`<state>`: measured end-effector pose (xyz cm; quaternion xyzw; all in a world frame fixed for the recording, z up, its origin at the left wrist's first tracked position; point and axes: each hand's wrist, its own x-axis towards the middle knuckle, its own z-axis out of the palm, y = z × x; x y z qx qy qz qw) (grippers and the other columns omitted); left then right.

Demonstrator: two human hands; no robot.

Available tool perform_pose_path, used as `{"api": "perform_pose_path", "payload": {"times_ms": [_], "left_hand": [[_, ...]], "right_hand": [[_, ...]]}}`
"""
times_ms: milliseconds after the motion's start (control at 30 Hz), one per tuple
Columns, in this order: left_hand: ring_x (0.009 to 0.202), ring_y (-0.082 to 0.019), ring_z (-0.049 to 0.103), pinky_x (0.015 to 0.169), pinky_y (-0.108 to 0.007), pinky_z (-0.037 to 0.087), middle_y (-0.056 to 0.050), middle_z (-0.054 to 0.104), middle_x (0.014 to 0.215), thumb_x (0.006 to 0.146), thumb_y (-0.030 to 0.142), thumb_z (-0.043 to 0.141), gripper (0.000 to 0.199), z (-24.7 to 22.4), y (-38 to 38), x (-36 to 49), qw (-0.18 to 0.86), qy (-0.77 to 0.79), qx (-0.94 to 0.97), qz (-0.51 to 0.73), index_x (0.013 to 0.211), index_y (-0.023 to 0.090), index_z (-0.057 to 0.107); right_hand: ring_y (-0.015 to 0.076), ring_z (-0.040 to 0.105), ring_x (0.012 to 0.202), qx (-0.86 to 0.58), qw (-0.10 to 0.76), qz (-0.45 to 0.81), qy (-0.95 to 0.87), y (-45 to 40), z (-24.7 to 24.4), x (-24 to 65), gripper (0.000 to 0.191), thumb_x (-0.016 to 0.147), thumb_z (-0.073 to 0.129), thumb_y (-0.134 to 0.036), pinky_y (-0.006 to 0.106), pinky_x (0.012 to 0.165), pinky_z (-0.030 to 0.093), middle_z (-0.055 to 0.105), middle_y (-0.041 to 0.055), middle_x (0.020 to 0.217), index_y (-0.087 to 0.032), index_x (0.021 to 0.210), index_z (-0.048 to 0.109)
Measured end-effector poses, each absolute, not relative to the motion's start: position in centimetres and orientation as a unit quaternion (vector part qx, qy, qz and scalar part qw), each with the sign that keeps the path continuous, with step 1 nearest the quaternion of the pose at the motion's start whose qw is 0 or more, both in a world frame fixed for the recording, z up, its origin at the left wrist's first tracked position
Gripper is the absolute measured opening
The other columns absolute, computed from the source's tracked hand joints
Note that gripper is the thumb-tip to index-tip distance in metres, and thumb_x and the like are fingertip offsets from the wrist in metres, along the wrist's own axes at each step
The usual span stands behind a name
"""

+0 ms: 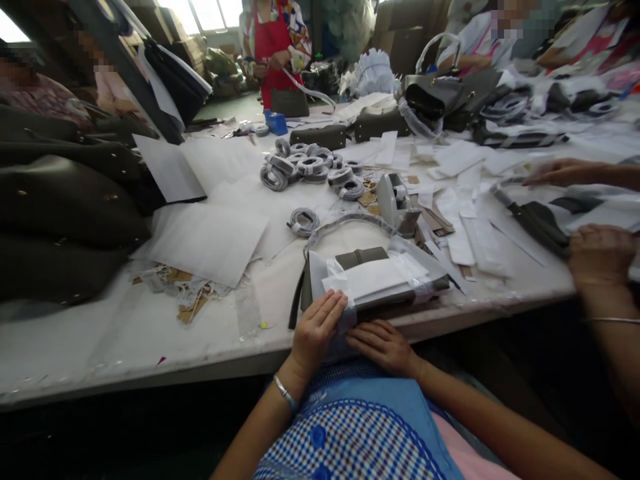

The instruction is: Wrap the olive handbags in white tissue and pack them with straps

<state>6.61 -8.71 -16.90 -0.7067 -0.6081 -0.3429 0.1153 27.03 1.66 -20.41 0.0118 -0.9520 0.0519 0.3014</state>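
Olive-grey handbag (361,257), one of several such bags in view, lay on the table (125,337) directly beneath and beyond the two bare hands. Its single plastic-wrapped handle (350,219) arched away from them, and a white paper packet (377,277) rested on top, just right of the left fingertips. Left hand (320,327), with one bracelet (285,392) at its wrist, had its fingers straight and together on the bag's plastic-covered near left corner; right hand (383,343) lay flattened along the near edge, just beside it. Whether either pinched anything underneath could not be told. Beyond the left hand sat one lone coiled strap (303,222), with a heap of coiled straps (313,167) farther off, too jumbled to count. Well right of the right hand, a co-worker's two hands (603,257) touched another bag (543,223).
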Motion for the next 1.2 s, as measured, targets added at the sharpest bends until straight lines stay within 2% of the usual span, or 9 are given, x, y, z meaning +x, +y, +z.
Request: {"api": "perform_pose_path", "payload": {"times_ms": [133, 233, 367, 567, 833, 933, 1000, 1100, 1200], "left_hand": [[0.134, -0.022, 0.051, 0.109, -0.041, 0.051, -0.011, 0.061, 0.138, 0.094, 0.009, 0.051, 0.058, -16.8, -8.7, 6.6, 0.126, -0.604, -0.710, -0.338, 0.149, 0.019, 0.037], [0.135, -0.022, 0.050, 0.109, -0.041, 0.051, -0.011, 0.060, 0.139, 0.095, 0.010, 0.049, 0.057, -16.8, -8.7, 6.7, 0.135, -0.602, -0.711, -0.337, 0.150, 0.019, 0.035], [0.136, -0.023, 0.049, 0.108, -0.042, 0.051, -0.012, 0.059, 0.140, 0.096, 0.017, 0.051, 0.058, -17.1, -8.6, 6.7, 0.143, -0.603, -0.708, -0.340, 0.151, 0.019, 0.033], [0.138, -0.025, 0.047, 0.110, -0.043, 0.050, -0.012, 0.058, 0.142, 0.097, 0.020, 0.052, 0.056, -17.2, -8.7, 6.7, 0.141, -0.606, -0.709, -0.332, 0.150, 0.017, 0.035], [0.139, -0.023, 0.046, 0.112, -0.042, 0.048, -0.012, 0.058, 0.142, 0.096, 0.016, 0.052, 0.053, -17.3, -8.7, 6.7, 0.141, -0.607, -0.707, -0.334, 0.148, 0.016, 0.039], [0.138, -0.023, 0.046, 0.112, -0.041, 0.048, -0.012, 0.059, 0.141, 0.096, 0.015, 0.053, 0.052, -17.3, -8.7, 6.8, 0.139, -0.606, -0.708, -0.334, 0.146, 0.015, 0.041], [0.138, -0.023, 0.047, 0.112, -0.042, 0.049, -0.011, 0.059, 0.141, 0.096, 0.014, 0.053, 0.051, -17.3, -8.7, 6.8, 0.138, -0.605, -0.709, -0.334, 0.146, 0.015, 0.042], [0.138, -0.023, 0.047, 0.111, -0.042, 0.049, -0.011, 0.059, 0.141, 0.095, 0.013, 0.053, 0.051, -17.4, -8.7, 6.8, 0.139, -0.604, -0.709, -0.335, 0.146, 0.016, 0.042], [0.137, -0.023, 0.048, 0.111, -0.041, 0.049, -0.011, 0.059, 0.140, 0.094, 0.010, 0.055, 0.052, -17.5, -8.7, 6.8, 0.145, -0.604, -0.707, -0.339, 0.145, 0.015, 0.044]], "right_hand": [[0.0165, 0.068, 0.095, 0.002, 0.357, 0.070, -0.931, 1.7, -19.5, 25.4, 0.026, 0.097, 0.054, -0.015, 0.035, 0.089, 0.049, 0.077, 0.0036, 0.100, -0.024, 0.116, 0.070], [0.0155, 0.068, 0.086, 0.022, 0.371, 0.108, -0.922, 1.4, -18.5, 25.4, 0.018, 0.095, 0.058, -0.014, 0.036, 0.087, 0.049, 0.077, 0.0024, 0.092, -0.021, 0.106, 0.070], [0.0138, 0.065, 0.075, 0.049, 0.379, 0.138, -0.914, 0.7, -18.4, 26.5, 0.014, 0.094, 0.061, -0.017, 0.033, 0.081, 0.051, 0.076, 0.0000, 0.084, -0.023, 0.103, 0.070], [0.0134, 0.065, 0.070, 0.071, 0.358, 0.194, -0.910, -0.5, -18.7, 27.7, 0.013, 0.096, 0.060, -0.020, 0.032, 0.079, 0.052, 0.075, -0.0016, 0.081, -0.021, 0.103, 0.070], [0.0140, 0.065, 0.069, 0.077, 0.288, 0.241, -0.924, -0.6, -17.8, 28.3, 0.016, 0.098, 0.057, -0.021, 0.032, 0.075, 0.053, 0.075, -0.0023, 0.077, -0.024, 0.107, 0.070], [0.0150, 0.066, 0.076, 0.118, 0.253, 0.251, -0.927, 0.3, -16.1, 28.5, 0.017, 0.099, 0.055, -0.022, 0.032, 0.077, 0.053, 0.077, 0.0004, 0.088, -0.022, 0.109, 0.069], [0.0165, 0.067, 0.083, 0.110, 0.264, 0.252, -0.925, 1.3, -14.6, 28.4, 0.018, 0.098, 0.058, -0.026, 0.033, 0.080, 0.052, 0.077, 0.0032, 0.096, -0.020, 0.112, 0.068], [0.0183, 0.066, 0.091, 0.019, 0.322, 0.200, -0.925, 3.2, -12.8, 27.6, 0.021, 0.093, 0.065, -0.026, 0.034, 0.086, 0.049, 0.076, 0.0052, 0.101, -0.021, 0.113, 0.067], [0.0193, 0.065, 0.094, -0.036, 0.311, 0.117, -0.943, 4.6, -12.0, 25.9, 0.023, 0.091, 0.068, -0.032, 0.034, 0.091, 0.047, 0.075, 0.0043, 0.101, -0.023, 0.112, 0.069]]}}
